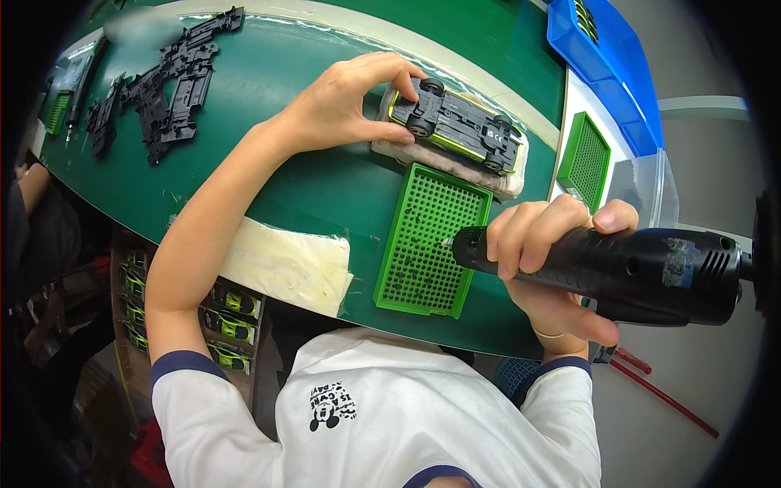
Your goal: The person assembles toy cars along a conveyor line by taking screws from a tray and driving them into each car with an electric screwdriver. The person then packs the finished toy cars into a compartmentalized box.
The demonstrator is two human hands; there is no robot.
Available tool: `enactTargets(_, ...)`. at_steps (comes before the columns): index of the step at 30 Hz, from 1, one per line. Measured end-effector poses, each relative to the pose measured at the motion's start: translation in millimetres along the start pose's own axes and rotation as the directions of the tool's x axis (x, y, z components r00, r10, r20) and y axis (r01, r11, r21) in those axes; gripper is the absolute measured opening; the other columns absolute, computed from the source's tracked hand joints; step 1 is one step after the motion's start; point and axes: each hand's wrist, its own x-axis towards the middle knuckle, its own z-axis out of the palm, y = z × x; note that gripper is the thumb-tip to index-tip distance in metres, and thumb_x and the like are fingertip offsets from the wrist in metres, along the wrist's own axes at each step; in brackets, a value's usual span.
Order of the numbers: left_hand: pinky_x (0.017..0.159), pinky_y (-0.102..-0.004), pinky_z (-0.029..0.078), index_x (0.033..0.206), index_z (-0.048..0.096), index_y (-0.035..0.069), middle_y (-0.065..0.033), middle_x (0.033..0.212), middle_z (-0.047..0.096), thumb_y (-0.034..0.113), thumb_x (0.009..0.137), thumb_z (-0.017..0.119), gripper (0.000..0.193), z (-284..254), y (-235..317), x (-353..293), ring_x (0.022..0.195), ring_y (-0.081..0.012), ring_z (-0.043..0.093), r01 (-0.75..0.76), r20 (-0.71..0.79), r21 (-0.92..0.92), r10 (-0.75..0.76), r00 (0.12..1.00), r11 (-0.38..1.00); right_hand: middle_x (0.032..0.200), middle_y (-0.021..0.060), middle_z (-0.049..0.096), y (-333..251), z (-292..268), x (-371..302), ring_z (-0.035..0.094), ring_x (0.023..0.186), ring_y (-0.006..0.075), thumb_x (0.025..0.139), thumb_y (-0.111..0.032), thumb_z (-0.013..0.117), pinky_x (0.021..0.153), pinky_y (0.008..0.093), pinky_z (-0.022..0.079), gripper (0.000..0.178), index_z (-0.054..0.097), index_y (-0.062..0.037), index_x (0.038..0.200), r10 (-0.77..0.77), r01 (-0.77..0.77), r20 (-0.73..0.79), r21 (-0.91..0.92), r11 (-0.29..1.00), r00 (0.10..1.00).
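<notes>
My left hand (pixel 346 102) grips the left end of a toy car (pixel 464 128) between thumb and fingers. The car lies upside down, its black underside and wheels facing up and a yellow-green body edge showing. Beneath it is a pale cushioned pad (pixel 508 187). In my right hand (pixel 549 248) is a black electric screwdriver (pixel 643 272), held nearly level with its tip pointing left. That tip is over a green perforated tray (pixel 419 310) dotted with small dark pieces, likely screws; whether it touches one I cannot tell.
Black plastic chassis parts (pixel 183 85) are heaped at the far left. A pale cloth (pixel 285 264) lies by the table's near edge. A second green tray (pixel 586 159) and a blue bin (pixel 610 81) stand at right. Below, a box holds several yellow-green toy cars (pixel 230 328). Another person sits at left.
</notes>
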Motion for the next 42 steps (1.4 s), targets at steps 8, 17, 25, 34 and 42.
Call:
enactTargets(8,0.087,-0.0344,0.043,0.084,0.051,0.003,-0.0116,0.110,0.058,0.008,0.060,0.075,0.034,-2.5,-2.6,-0.7,0.099,-0.0260,0.055,0.015,0.018,0.003,-0.015,1.000,1.000,0.068,0.0052,0.049,5.3,-0.6,3.1,0.052,0.051,0.0164,0.063,-0.069,0.055,0.050,0.0289,0.044,0.078,0.029,-0.0139,0.112,0.010,-0.010,0.039,-0.006,1.000,0.999)
enactTargets(17,0.091,-0.0368,0.040,0.087,0.053,0.006,-0.0107,0.113,0.055,0.010,0.058,0.074,0.037,-15.8,1.4,0.1,0.106,-0.0266,0.051,0.000,0.030,0.054,-0.001,1.000,0.999,0.069,0.0062,0.050,5.0,-3.3,3.8,0.053,0.053,0.0177,0.062,-0.067,0.057,0.051,0.0295,0.045,0.078,0.029,-0.0135,0.111,0.010,-0.008,0.066,-0.024,1.000,0.998)
enactTargets(25,0.096,-0.0446,0.029,0.075,0.061,0.012,-0.0075,0.110,0.054,0.030,0.058,0.075,0.029,30.5,64.7,0.7,0.110,-0.0255,0.047,-0.238,0.157,0.048,0.228,0.961,0.970,0.067,0.0048,0.048,-7.0,-3.2,16.0,0.052,0.048,0.0155,0.063,-0.069,0.056,0.048,0.0272,0.044,0.081,0.029,-0.0125,0.114,-0.139,0.139,-0.022,-0.009,0.990,0.990)
enactTargets(34,0.096,-0.0457,0.030,0.070,0.059,0.014,0.0024,0.089,0.055,0.020,0.066,0.071,0.015,42.4,63.4,-6.0,0.097,-0.0194,0.051,-0.217,0.190,-0.016,0.216,0.958,0.976,0.067,0.0039,0.049,-18.8,-6.8,25.0,0.052,0.047,0.0131,0.064,-0.069,0.056,0.044,0.0245,0.045,0.080,0.030,-0.0124,0.114,-0.220,0.222,0.042,-0.043,0.974,0.975)
enactTargets(42,0.098,-0.0463,0.027,0.073,0.061,0.014,0.0030,0.087,0.055,0.021,0.065,0.072,0.015,40.6,66.9,-4.2,0.094,-0.0180,0.052,-0.186,0.218,-0.027,0.187,0.958,0.982,0.067,0.0041,0.049,-13.7,-7.8,23.9,0.053,0.047,0.0133,0.064,-0.068,0.057,0.044,0.0248,0.045,0.080,0.030,-0.0123,0.115,-0.226,0.226,0.020,-0.005,0.974,0.974)
